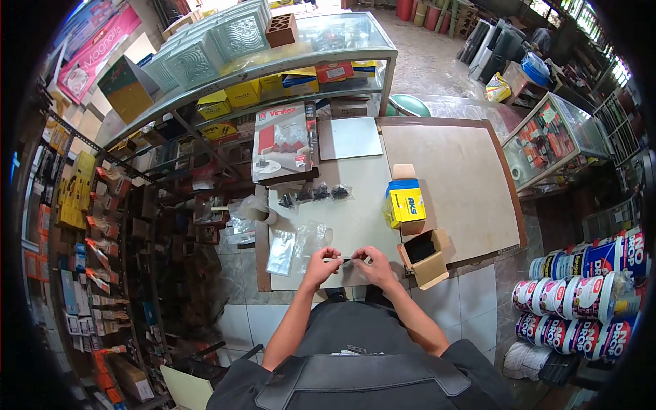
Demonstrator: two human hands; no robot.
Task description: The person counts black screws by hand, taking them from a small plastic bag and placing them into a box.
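Note:
My left hand and my right hand meet over the near edge of the table, fingertips pinched together on a small dark item held between them; what it is I cannot make out. Clear plastic bags lie flat just left of my left hand. An open cardboard box with dark contents sits right of my right hand. Farther back stands a yellow and blue box. Three small filled bags lie in a row at the table's middle.
A Vintex package and a white sheet lie at the far end. A glass shelf counter with boxes runs behind. Paint buckets stack on the floor at right. Wall racks of goods line the left.

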